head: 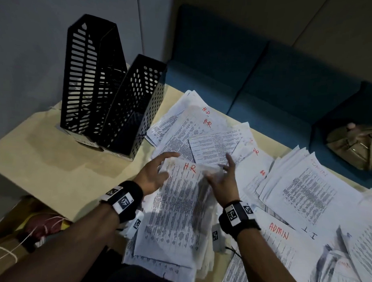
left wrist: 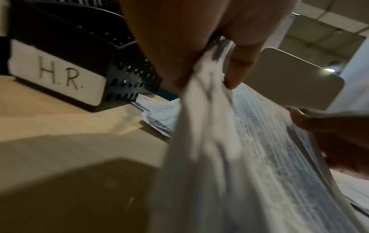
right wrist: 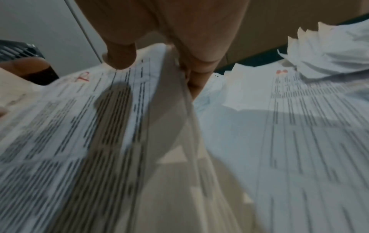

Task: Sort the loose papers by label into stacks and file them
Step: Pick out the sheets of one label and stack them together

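Printed paper sheets (head: 178, 204) matt; perforated black file holders (head: 131, 109); smooth beige tabletop (head: 43, 146)

Dim indoor light throughout — the arms cast soft shadows across the worktop (head: 43, 152). Both wrist views are motion-blurred, the print smeared; the head view bows at its edges.

one head view from above, two wrist views close in.
the head camera looked down over the bench (head: 43, 148); each wrist camera sat low beside its hand, nearly against the hr stack (head: 178, 204), which all three views shared.

HR-labelled paper stack (head: 178, 206), apparently lifted
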Motion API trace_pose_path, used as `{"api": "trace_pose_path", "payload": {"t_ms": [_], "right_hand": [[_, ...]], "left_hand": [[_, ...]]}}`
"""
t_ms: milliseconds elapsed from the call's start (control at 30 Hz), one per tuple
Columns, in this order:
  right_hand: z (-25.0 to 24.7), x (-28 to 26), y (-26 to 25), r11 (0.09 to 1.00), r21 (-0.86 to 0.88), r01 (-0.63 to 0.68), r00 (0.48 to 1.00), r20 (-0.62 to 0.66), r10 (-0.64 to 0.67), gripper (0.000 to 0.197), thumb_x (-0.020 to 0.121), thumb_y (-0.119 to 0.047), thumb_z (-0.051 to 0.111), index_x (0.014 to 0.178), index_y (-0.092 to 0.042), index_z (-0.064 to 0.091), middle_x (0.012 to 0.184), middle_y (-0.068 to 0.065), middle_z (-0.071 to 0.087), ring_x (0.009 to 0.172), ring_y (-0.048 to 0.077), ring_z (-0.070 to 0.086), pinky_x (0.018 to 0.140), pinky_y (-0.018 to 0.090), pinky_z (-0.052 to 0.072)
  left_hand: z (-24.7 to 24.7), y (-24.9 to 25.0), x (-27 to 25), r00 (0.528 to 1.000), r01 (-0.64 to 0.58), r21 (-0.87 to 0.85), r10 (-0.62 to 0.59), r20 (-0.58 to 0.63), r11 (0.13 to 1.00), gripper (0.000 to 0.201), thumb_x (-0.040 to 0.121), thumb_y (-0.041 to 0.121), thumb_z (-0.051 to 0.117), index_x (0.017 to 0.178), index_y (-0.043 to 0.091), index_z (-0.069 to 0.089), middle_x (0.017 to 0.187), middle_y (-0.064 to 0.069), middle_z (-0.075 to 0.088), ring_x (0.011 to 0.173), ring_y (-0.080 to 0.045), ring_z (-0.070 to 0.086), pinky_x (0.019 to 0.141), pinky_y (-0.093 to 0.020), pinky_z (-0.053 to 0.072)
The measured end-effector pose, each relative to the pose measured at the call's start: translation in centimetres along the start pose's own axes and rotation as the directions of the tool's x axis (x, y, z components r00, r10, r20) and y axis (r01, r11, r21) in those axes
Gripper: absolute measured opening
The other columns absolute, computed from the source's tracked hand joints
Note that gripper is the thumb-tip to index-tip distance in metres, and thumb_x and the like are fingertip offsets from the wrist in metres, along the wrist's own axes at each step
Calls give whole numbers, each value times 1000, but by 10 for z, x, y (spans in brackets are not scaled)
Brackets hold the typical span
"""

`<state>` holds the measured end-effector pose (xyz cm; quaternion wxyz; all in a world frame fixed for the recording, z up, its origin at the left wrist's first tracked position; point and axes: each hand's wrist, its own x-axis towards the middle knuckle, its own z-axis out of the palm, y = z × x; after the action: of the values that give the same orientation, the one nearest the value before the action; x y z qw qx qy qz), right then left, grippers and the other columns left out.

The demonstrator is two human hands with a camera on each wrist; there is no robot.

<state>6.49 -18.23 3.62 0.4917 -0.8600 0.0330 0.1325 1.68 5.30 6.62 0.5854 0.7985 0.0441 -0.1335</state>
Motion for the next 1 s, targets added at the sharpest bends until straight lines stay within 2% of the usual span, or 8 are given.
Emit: {"api": "trace_pose_path", "payload": {"t_ms": [133, 233, 333, 433, 567, 800, 900, 1000], "right_hand": [[5, 5, 5, 949, -278, 151, 988, 80, -134, 30, 89, -28, 61, 117, -17, 59, 106, 6, 54, 96, 26, 56, 83, 31, 43], [3, 0, 15, 979, -177, 105, 993, 68, -94, 40, 92, -44, 44, 98, -8, 62, 90, 4, 58, 84, 25, 56, 73, 30, 39], [-8, -5, 23, 990, 130, -46, 997, -50, 53, 55, 92, -51, 28, 110, -12, 64, 106, 0, 61, 96, 10, 55, 85, 27, 43], [-14, -5, 49, 966, -245, -82, 986, -162, 42, 71, 89, -57, 19, 132, -11, 51, 136, 14, 50, 124, 23, 45, 106, 36, 33], [-5, -14, 71, 775, -631, -42, 994, 50, 94, 67, 94, -53, 32, 145, -10, 32, 156, 17, 21, 144, 30, 20, 117, 39, 19], [10, -37, 60, 859, -444, 254, 909, 412, -55, 53, 97, -29, 46, 147, -15, 32, 158, -2, 17, 146, 14, 14, 121, 37, 15], [2, -30, 57, 806, -576, 137, 991, 90, -104, 47, 96, -36, 44, 139, -21, 40, 156, 1, 22, 141, 18, 28, 116, 42, 26], [-11, -20, 62, 747, -611, -262, 962, -230, 149, 69, 85, -42, 61, 142, -13, 34, 155, 17, 21, 141, 32, 25, 112, 45, 29]], "left_hand": [[14, -6, -4, 998, 10, -138, -18, -58, 990, 37, 81, 0, 60, 106, 27, 57, 116, 16, 58, 93, -4, 63, 78, -15, 47], [26, -12, -17, 988, 51, -373, -102, -118, 926, 52, 87, -3, 62, 131, 18, 45, 116, 9, 57, 95, 3, 65, 74, -15, 53], [35, -33, -27, 962, 226, -278, -258, -87, 934, 60, 87, 19, 68, 138, 35, 41, 126, 11, 56, 111, -12, 60, 87, -30, 53], [40, -54, -33, 941, 322, -53, -326, -93, 945, 45, 90, 24, 62, 133, 21, 49, 130, 2, 56, 119, -21, 54, 101, -42, 45], [24, -64, -30, 893, 321, -165, -356, -276, 933, 28, 93, 15, 58, 120, 13, 58, 110, -7, 67, 103, -29, 64, 91, -41, 49], [-14, -67, -26, 818, 334, -227, -401, -413, 915, 29, 97, 14, 52, 124, 4, 56, 107, -11, 65, 92, -27, 60, 75, -31, 45], [-15, -70, -29, 814, 372, -261, -448, -370, 891, 29, 95, 18, 55, 122, 8, 58, 105, -6, 67, 92, -28, 64, 82, -37, 50], [-11, -76, -37, 830, 405, -175, -442, -341, 897, 36, 87, 27, 67, 117, 7, 60, 102, -9, 68, 90, -26, 64, 69, -30, 49]]}}
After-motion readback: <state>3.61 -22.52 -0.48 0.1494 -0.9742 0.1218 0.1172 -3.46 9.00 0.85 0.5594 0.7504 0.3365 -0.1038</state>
